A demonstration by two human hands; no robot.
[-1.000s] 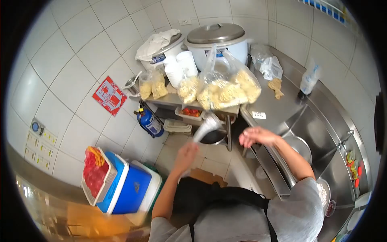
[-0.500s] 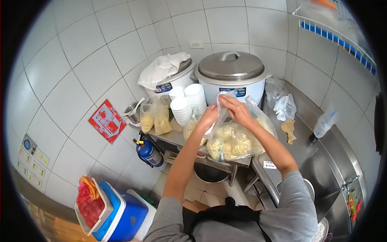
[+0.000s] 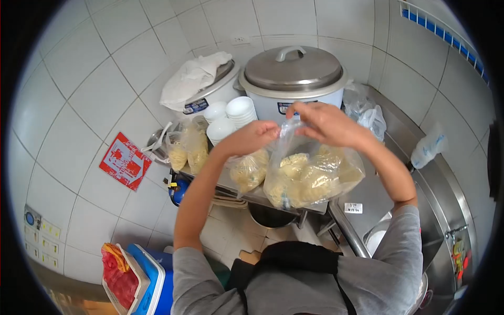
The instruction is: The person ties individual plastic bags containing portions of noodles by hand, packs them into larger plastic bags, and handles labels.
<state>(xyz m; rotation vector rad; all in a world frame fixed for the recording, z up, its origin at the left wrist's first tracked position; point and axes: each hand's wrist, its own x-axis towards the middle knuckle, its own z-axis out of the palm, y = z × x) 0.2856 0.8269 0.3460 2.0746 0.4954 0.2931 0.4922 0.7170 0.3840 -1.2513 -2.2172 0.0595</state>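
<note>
A large clear plastic bag of yellow noodles [image 3: 310, 184] rests on the steel table's front edge. My left hand [image 3: 254, 137], fingers curled, pinches the bag's gathered top from the left. Around the same top from the right, my right hand [image 3: 326, 123] has its fingers bent and thumb below, with plastic between them. A smaller bag of noodles [image 3: 248, 172] sits just under my left hand. Farther left stand two more small noodle bags, one in front [image 3: 177, 152] and one beside it [image 3: 197, 149].
Stacked white cups [image 3: 241, 110] stand behind my left hand. At the back are a large lidded cooker [image 3: 294, 71] and another cooker with a white cloth [image 3: 194, 79] on it. Crumpled plastic bags [image 3: 373, 121] lie right. A labelled steel counter [image 3: 362, 184] adjoins the table.
My hands have come nearer and the bag's top has been drawn toward me. My right hand's fingers have spread more around the plastic. The camera view has shifted.
</note>
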